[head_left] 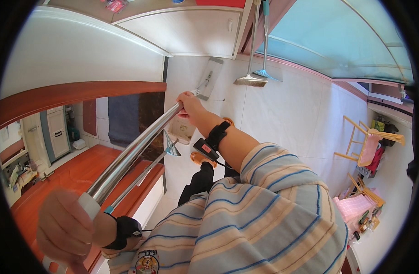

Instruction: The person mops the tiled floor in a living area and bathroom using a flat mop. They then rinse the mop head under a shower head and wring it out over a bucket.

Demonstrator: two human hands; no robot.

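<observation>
Striped shirt (pixel 264 219) looms largest along the bottom, and out from it come both arms, onto the mop (pixel 138 145)! It slants across the view, silver pole running from lower left up to a flat grey head (pixel 212 78) on the pale floor (pixel 291 114). Left hand (pixel 65 230), blurred, is curled around the pole's upper end; right hand (pixel 190 106) has its fingers closed on the lower stretch, just short of the head. Up top, a white cabinet (pixel 186 34) has its door shut, so what's inside can't be told. Two brooms (pixel 250 78) stand beside it, bristles down. Look left: an open shelf (pixel 18 157) is crowded with small things too tiny to name. By the feet sits a pale, pan-like thing (pixel 182 130), its contents unclear. Over right, stools (pixel 351 141) carry pink cloth (pixel 370 150), and small bottles (pixel 365 218) cluster near the lower one.
</observation>
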